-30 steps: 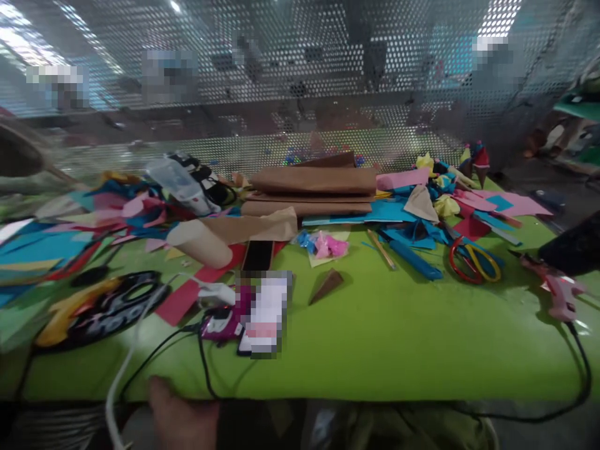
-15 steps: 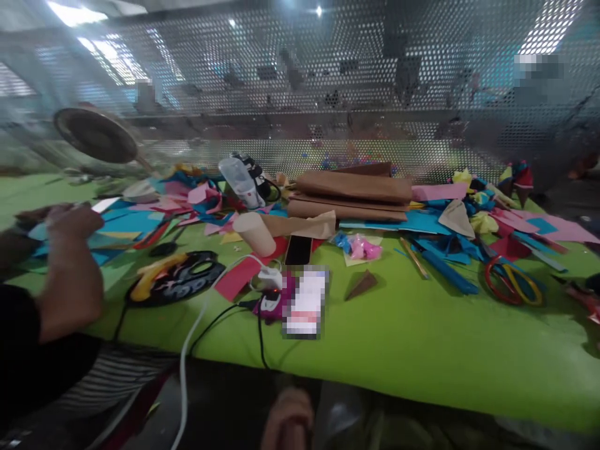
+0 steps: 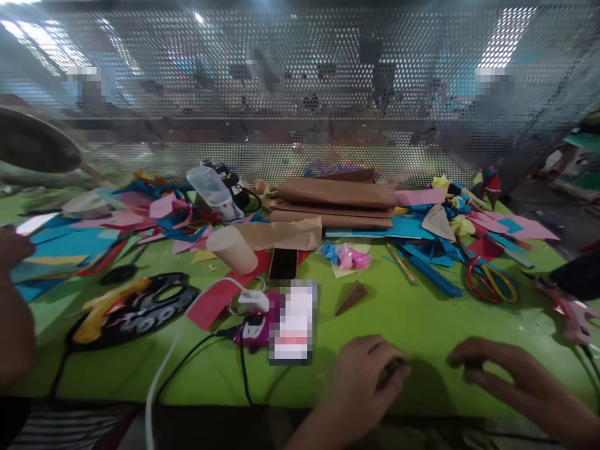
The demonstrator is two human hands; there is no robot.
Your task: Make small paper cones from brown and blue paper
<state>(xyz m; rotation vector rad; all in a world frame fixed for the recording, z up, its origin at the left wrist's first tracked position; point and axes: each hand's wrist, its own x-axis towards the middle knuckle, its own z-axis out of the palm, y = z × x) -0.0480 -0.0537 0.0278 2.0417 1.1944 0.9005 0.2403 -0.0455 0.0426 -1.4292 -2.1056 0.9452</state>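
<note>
From here, the left hand (image 3: 363,381) curls just nearer than the brown cone (image 3: 353,297); whether it pinches anything, I can't tell. The right hand (image 3: 527,381), fingers parted, is farther off, to the cone's near right. The cone slants, tip pointing near-left.

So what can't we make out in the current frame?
Head view, all:
Left hand: whether it holds anything; its own curled fingers hide the palm.
Lit phone: screen text, pixelated.
Pan: rest cut off by left edge.
Co-worker's arm: partly past left edge.
Perforated screen: partly blocks what's behind, also blurred.
</note>
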